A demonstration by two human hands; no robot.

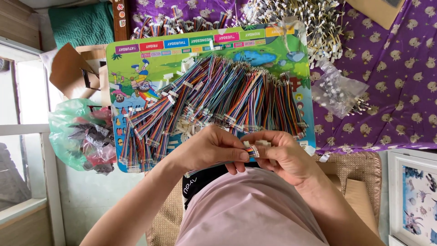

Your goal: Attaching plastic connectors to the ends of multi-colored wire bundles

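My left hand (214, 148) and my right hand (280, 152) meet just below a colourful picture board (136, 68) that rests over my lap. Between their fingertips they pinch one short multicoloured ribbon cable (252, 151); a small white connector (261, 143) sits at my right fingertips. Spread across the board lies a large heap of similar ribbon cables (218, 98) in rows, with several loose white connectors (184, 127) among them.
A clear plastic bag of small parts (337, 91) lies right of the board on purple patterned cloth (400, 68). More cables (173, 23) and white-tipped wires (300, 20) pile up behind. A green plastic bag of scraps (79, 134) sits left, a framed picture (416, 196) at lower right.
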